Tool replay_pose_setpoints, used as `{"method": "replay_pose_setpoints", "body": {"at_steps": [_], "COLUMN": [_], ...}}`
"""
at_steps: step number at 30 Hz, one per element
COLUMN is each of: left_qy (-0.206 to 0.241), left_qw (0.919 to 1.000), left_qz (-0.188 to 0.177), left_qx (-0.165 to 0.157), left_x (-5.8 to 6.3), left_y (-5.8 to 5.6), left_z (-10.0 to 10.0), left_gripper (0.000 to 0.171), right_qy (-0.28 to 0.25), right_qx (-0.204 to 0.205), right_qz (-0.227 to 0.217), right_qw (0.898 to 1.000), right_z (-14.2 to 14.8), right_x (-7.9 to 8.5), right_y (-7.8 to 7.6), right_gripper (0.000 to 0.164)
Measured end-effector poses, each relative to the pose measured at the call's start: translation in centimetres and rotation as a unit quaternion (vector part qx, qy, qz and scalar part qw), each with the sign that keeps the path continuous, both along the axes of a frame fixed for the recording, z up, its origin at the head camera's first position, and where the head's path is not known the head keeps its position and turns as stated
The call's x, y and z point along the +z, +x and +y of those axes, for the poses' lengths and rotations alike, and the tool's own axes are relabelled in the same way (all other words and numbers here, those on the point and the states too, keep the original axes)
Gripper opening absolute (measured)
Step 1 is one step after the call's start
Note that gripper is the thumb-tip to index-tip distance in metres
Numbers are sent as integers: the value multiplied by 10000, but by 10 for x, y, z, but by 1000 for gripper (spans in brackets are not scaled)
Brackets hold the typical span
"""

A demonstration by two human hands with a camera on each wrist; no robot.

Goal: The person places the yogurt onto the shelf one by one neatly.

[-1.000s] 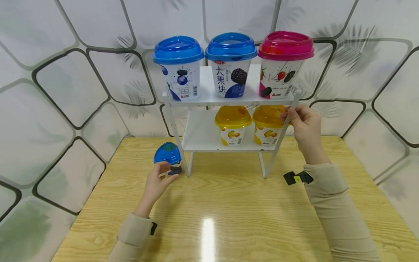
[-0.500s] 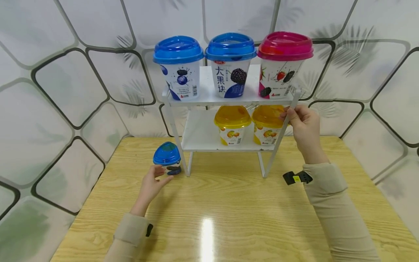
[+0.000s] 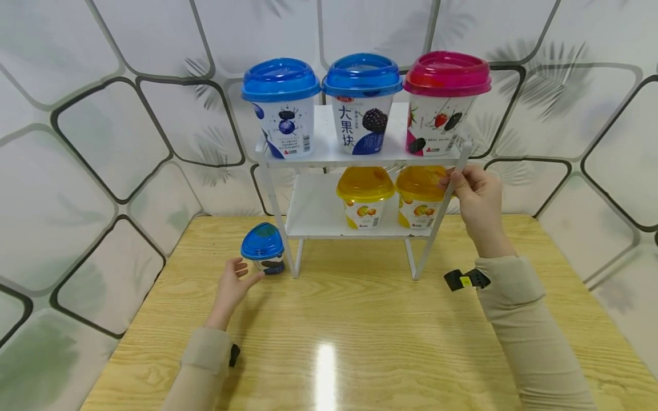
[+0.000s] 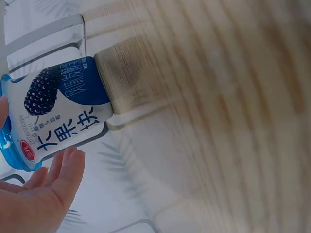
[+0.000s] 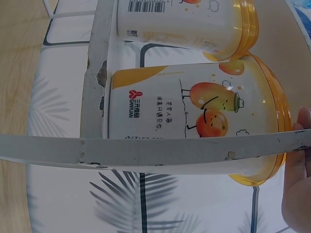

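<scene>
A yogurt cup with a blue lid (image 3: 263,242) stands upright on the table, left of the rack's front leg. My left hand (image 3: 230,288) is beside it with loosely bent, parted fingers and holds nothing. The left wrist view shows the cup's blackberry print (image 4: 43,90) and a gap between it and the fingers (image 4: 68,174). My right hand (image 3: 482,208) grips the right post (image 3: 436,228) of the white metal rack, thumb in front and fingertips behind. Those fingertips overlap the lid of the right yellow-lidded yogurt cup (image 3: 417,214), seen behind the post (image 5: 194,151) in the right wrist view.
Two blue-lidded cups (image 3: 283,123) and a pink-lidded cup (image 3: 443,117) stand on the upper shelf. Another yellow-lidded cup (image 3: 364,212) is on the lower shelf (image 3: 312,211), right of a bare stretch. A patterned wall (image 3: 128,188) closes off the wooden table (image 3: 370,325) behind.
My left hand has drawn back leftward from the blue-lidded cup on the table, which stays in place. The right hand keeps its position at the rack post.
</scene>
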State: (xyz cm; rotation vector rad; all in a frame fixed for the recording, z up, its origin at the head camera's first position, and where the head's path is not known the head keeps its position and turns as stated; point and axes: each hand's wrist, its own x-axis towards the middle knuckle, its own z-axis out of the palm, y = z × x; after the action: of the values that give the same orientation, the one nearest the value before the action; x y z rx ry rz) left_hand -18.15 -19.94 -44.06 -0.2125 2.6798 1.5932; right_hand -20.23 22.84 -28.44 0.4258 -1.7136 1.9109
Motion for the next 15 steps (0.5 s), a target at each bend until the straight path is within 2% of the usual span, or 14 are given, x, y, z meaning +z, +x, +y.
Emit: {"method": "replay_pose_setpoints", "body": {"at_steps": [15], "left_qy": [534], "left_qw": [9985], "left_qz": [41], "left_qx": [106], "left_x": [-7], "left_y": [-22], "left_z": [7], "left_gripper": [75], "right_qy": [9], "right_qx": [1], "right_qz": [-51], "right_qw": [10000], "right_z": [0], "right_x": [0], "right_y": [0], "right_gripper": [22]}}
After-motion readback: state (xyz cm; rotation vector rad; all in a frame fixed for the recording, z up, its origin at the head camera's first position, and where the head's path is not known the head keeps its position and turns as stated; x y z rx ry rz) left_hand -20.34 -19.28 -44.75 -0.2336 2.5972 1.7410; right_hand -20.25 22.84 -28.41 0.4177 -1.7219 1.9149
